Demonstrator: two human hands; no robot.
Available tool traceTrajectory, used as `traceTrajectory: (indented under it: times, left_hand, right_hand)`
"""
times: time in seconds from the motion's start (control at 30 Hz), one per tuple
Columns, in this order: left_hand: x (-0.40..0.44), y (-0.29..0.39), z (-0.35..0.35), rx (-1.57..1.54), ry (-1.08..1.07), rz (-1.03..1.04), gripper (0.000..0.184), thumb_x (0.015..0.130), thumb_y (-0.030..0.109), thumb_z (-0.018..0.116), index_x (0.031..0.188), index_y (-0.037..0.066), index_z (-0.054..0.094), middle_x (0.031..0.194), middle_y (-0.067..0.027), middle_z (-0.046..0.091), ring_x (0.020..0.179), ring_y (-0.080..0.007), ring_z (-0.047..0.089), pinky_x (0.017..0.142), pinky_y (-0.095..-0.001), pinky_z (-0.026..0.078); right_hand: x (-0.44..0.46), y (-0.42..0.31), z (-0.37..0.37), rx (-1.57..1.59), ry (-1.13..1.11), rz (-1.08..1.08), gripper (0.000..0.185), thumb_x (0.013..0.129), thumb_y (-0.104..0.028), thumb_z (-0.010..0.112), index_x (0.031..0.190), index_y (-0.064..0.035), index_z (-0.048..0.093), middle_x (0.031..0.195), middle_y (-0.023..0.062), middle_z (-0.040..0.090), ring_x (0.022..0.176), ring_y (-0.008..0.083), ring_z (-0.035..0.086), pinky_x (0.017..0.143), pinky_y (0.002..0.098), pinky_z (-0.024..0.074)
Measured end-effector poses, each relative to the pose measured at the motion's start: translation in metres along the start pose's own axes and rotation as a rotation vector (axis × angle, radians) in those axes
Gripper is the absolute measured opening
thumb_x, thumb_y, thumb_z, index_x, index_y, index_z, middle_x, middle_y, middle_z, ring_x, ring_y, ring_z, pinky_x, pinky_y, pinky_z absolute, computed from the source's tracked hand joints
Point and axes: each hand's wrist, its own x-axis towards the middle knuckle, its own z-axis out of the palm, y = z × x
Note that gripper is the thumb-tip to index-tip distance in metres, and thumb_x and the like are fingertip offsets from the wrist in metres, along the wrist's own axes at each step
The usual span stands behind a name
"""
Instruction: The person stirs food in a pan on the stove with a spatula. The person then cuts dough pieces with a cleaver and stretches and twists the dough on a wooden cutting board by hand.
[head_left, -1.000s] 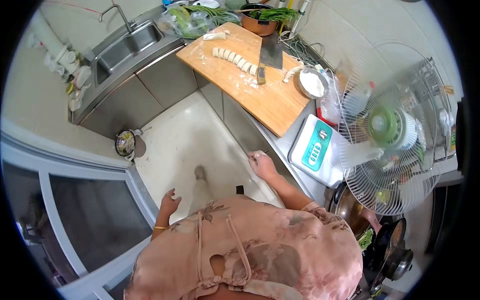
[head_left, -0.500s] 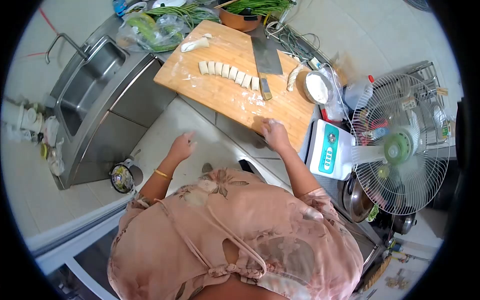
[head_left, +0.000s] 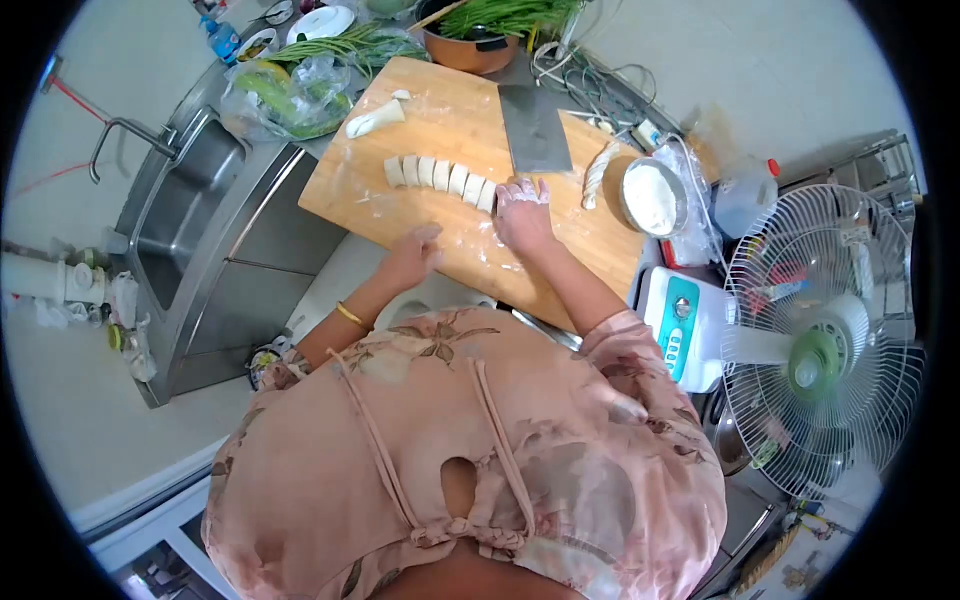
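The right hand [head_left: 523, 215] covers the handle of the broad grey metal cleaver [head_left: 536, 130], its closure unclear, with white dough pieces [head_left: 440, 176] just left of this grip and the left hand [head_left: 410, 256] loosely open.

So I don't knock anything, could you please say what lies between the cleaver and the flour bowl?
A twisted dough strip lies on the board between the cleaver and flour bowl, in the head view.
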Motion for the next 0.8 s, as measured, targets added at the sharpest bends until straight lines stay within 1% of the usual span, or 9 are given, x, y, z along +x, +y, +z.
traceTrajectory:
  times: [0.1,0.13,0.2,0.3,0.43,0.53,0.63,0.73,0.8]
  left_hand:
    - [0.016,0.002,-0.005,0.001,-0.015,-0.044,0.041,0.079,0.014,0.06,0.117,-0.002,0.054,0.104,-0.0188,0.06,0.089,-0.028,0.061,0.079,-0.0348,0.049]
    - [0.024,0.003,-0.004,-0.013,-0.018,-0.046,0.041,0.08,0.014,0.06,0.118,-0.002,0.053,0.105,-0.0178,0.06,0.089,-0.0276,0.061,0.079,-0.0349,0.049]
    - [0.043,0.003,-0.005,0.141,0.013,0.128,0.042,0.079,0.014,0.061,0.118,0.0,0.053,0.109,-0.0176,0.059,0.097,-0.0305,0.057,0.086,-0.038,0.045]
    - [0.068,0.019,-0.014,0.338,0.021,0.316,0.045,0.078,0.017,0.063,0.118,0.002,0.054,0.115,-0.0163,0.056,0.11,-0.0327,0.049,0.096,-0.0419,0.037]
    - [0.107,0.042,-0.007,0.488,-0.06,0.569,0.05,0.074,0.024,0.068,0.118,0.006,0.054,0.123,-0.0134,0.052,0.123,-0.0302,0.04,0.104,-0.0454,0.025]
    - [0.129,0.038,0.002,0.6,-0.23,0.526,0.053,0.072,0.028,0.07,0.118,0.007,0.055,0.123,-0.0123,0.052,0.122,-0.0301,0.041,0.106,-0.0475,0.021]
    - [0.143,0.044,-0.001,0.633,-0.389,0.477,0.053,0.071,0.03,0.07,0.118,0.008,0.055,0.121,-0.0114,0.053,0.119,-0.03,0.044,0.107,-0.0492,0.019]
    - [0.15,0.044,0.001,0.613,-0.444,0.471,0.053,0.07,0.032,0.071,0.114,0.007,0.056,0.116,-0.012,0.055,0.115,-0.0306,0.046,0.105,-0.0494,0.021]
    - [0.152,0.046,0.004,0.599,-0.438,0.421,0.053,0.07,0.033,0.071,0.113,0.006,0.057,0.113,-0.0131,0.055,0.112,-0.0309,0.047,0.104,-0.0494,0.022]
  right_hand:
    - [-0.036,-0.011,-0.034,0.021,-0.202,-0.116,0.035,0.079,-0.016,0.051,0.112,-0.007,0.055,0.111,0.0089,0.056,0.112,0.0268,0.046,0.096,0.0492,0.0296]
    - [-0.049,-0.005,-0.033,0.081,-0.106,-0.129,0.034,0.078,-0.015,0.052,0.111,-0.007,0.056,0.109,0.008,0.056,0.11,0.0264,0.047,0.093,0.0486,0.0313]
    - [-0.069,0.008,-0.034,0.194,0.099,-0.158,0.031,0.078,-0.014,0.054,0.108,-0.0069,0.057,0.105,0.0061,0.057,0.105,0.0257,0.049,0.088,0.0473,0.0347]
    - [-0.08,0.0,-0.035,0.167,0.099,0.05,0.044,0.071,-0.014,0.065,0.114,-0.0098,0.055,0.111,0.0065,0.057,0.108,0.0281,0.049,0.088,0.0459,0.0371]
    - [-0.082,-0.011,-0.021,0.223,0.191,-0.02,0.031,0.078,-0.012,0.056,0.109,-0.01,0.058,0.114,0.0068,0.055,0.102,0.0279,0.053,0.079,0.039,0.0435]
    - [-0.08,-0.017,-0.027,0.269,0.127,0.219,0.034,0.079,-0.013,0.057,0.112,-0.0091,0.057,0.115,0.0117,0.054,0.103,0.0321,0.052,0.081,0.0406,0.044]
    - [-0.079,-0.029,-0.019,0.292,0.176,0.291,0.041,0.077,-0.014,0.061,0.116,-0.0063,0.054,0.115,0.0178,0.053,0.102,0.0362,0.051,0.085,0.0439,0.043]
    - [-0.079,-0.041,-0.021,0.396,0.199,0.551,0.047,0.075,-0.015,0.064,0.119,-0.004,0.051,0.115,0.0218,0.051,0.102,0.0386,0.051,0.087,0.0448,0.0422]
    - [-0.076,-0.045,-0.017,0.36,0.164,0.592,0.047,0.075,-0.015,0.064,0.118,-0.0034,0.051,0.114,0.0219,0.052,0.101,0.0387,0.051,0.087,0.0449,0.0423]
